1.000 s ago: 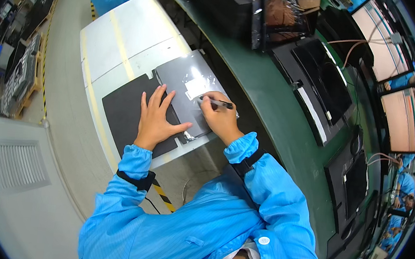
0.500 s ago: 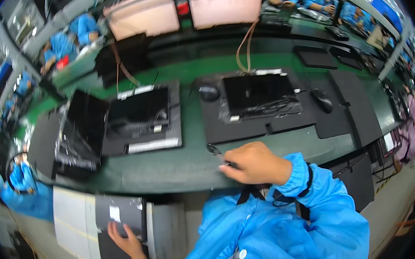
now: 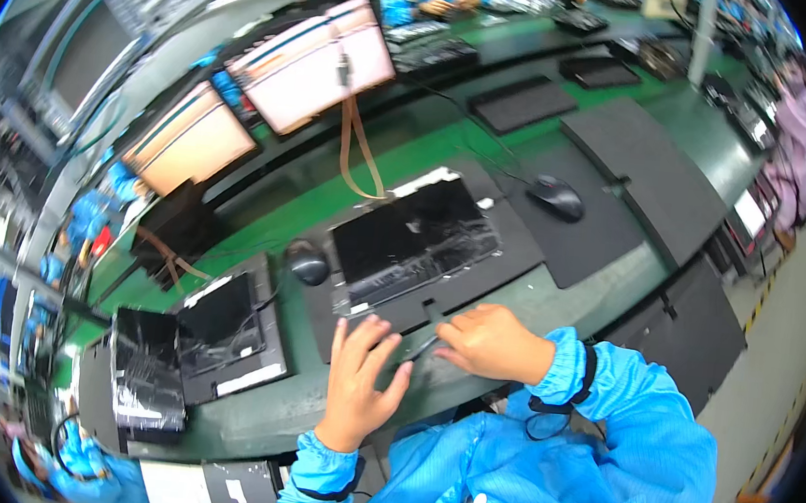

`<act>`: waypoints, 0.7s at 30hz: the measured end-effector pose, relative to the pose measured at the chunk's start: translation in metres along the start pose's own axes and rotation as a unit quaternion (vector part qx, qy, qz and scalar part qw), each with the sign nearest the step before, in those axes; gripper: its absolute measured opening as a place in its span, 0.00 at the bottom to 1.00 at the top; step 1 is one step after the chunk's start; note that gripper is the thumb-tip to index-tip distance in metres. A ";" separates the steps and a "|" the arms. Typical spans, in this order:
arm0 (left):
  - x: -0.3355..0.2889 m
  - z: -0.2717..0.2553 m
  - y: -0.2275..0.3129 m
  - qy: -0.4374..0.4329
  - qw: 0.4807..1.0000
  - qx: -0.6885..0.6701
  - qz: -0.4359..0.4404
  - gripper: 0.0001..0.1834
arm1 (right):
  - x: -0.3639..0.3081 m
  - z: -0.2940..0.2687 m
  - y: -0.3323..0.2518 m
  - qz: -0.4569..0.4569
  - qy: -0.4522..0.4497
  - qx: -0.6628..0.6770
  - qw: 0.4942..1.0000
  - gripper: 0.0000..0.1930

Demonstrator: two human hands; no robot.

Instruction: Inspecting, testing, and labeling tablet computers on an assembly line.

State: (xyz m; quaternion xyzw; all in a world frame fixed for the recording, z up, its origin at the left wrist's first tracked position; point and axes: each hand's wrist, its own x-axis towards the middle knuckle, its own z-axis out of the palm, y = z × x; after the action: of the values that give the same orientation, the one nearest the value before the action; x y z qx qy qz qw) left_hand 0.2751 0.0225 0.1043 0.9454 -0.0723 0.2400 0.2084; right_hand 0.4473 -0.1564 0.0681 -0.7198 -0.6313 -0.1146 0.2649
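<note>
While the right hand (image 3: 499,343) grips it above the front part of the bench (image 3: 251,418), the pen (image 3: 424,349) shows as a slim, dark rod, slightly blurred, slanting from the right fingertips down toward the left thumb. Contact between its lower end and any surface cannot be determined. The right hand is curled, knuckles up, with its forearm entering from the lower right. The left hand (image 3: 360,390) is raised, fingers extended and spread, with its forearm rising from the lower edge; whether it touches the pen cannot be determined. The two hands are apart but near each other. Beyond them lies a dark board (image 3: 517,248) bearing a black panel (image 3: 414,238), with one mouse (image 3: 307,262) at the panel's left and another mouse (image 3: 556,197) to its right. A strip of green surface separates the board's front edge from the bench's front edge, which runs close to the person's body. At the left, a wrapped panel (image 3: 147,368) bounds the row; at the right, a dark sheet (image 3: 648,178) reaches the bench edge.
</note>
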 end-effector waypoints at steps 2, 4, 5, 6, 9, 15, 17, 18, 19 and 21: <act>0.007 0.027 0.006 0.075 0.993 0.052 -0.077 0.27 | -0.012 0.009 -0.002 0.020 0.014 0.043 0.999 0.13; -0.006 0.054 0.005 0.076 0.993 0.032 -0.086 0.30 | -0.023 0.022 0.000 0.018 0.076 0.128 0.989 0.12; -0.008 0.062 0.007 0.059 0.994 0.047 -0.075 0.31 | -0.028 0.020 -0.001 0.033 0.084 0.127 0.988 0.10; -0.009 0.068 0.010 0.045 0.995 0.061 -0.063 0.32 | -0.030 0.017 -0.002 0.047 0.092 0.125 0.987 0.09; -0.011 0.066 0.007 0.047 0.993 0.086 -0.061 0.30 | -0.024 0.023 -0.001 0.096 0.186 0.205 0.956 0.06; -0.007 0.065 0.004 0.023 0.995 0.072 -0.066 0.27 | -0.021 0.027 0.002 0.178 0.140 0.328 0.917 0.09; -0.008 0.064 0.005 0.021 0.995 0.070 -0.071 0.25 | -0.023 0.023 -0.001 0.191 0.131 0.332 0.915 0.09; -0.007 0.065 0.004 0.014 0.996 0.064 -0.065 0.25 | -0.021 0.020 0.001 0.201 0.124 0.332 0.913 0.08; -0.008 0.065 0.004 0.029 0.995 0.073 -0.068 0.24 | -0.020 0.019 0.002 0.211 0.119 0.335 0.910 0.08; -0.010 0.062 0.008 0.041 0.993 0.086 -0.069 0.21 | -0.020 0.019 0.002 0.206 0.144 0.330 0.910 0.09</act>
State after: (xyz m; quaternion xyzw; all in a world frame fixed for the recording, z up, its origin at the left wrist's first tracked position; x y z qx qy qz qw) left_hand 0.2909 -0.0111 0.0527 0.9519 0.0225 0.2689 0.1449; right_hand 0.4419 -0.1636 0.0413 -0.6810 -0.4257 0.0557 0.5932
